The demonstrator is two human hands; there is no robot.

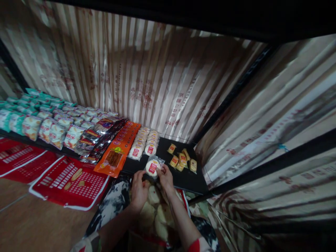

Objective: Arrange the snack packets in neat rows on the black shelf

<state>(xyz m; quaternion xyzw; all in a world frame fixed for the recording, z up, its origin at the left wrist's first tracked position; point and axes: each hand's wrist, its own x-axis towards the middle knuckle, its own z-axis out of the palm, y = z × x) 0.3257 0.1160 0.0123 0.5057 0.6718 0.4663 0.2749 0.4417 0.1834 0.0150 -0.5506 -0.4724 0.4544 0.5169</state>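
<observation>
A clear-wrapped round white rice cracker point(152, 167) with a red label is in my right hand point(166, 177), thumb over its front and fingers at its right edge. My left hand point(139, 190) is at the packet's lower left, its fingers loosely curled and thumb apart; whether the fingertips touch the wrapper is hard to tell. Just beyond, two rows of similar rice cracker packets point(135, 151) lie overlapped on the black shelf point(162, 148). Below my hands, a bag point(154, 217) between my legs holds several pale packaged items.
Small yellow packets point(182, 159) lie loosely at the shelf's right end. An orange snack bag point(118, 150), dark foil bags point(105, 133) and white-and-green snack bags point(52, 129) line the left. Red baskets point(70, 182) stand below. A slanted black post point(231, 101) borders the right.
</observation>
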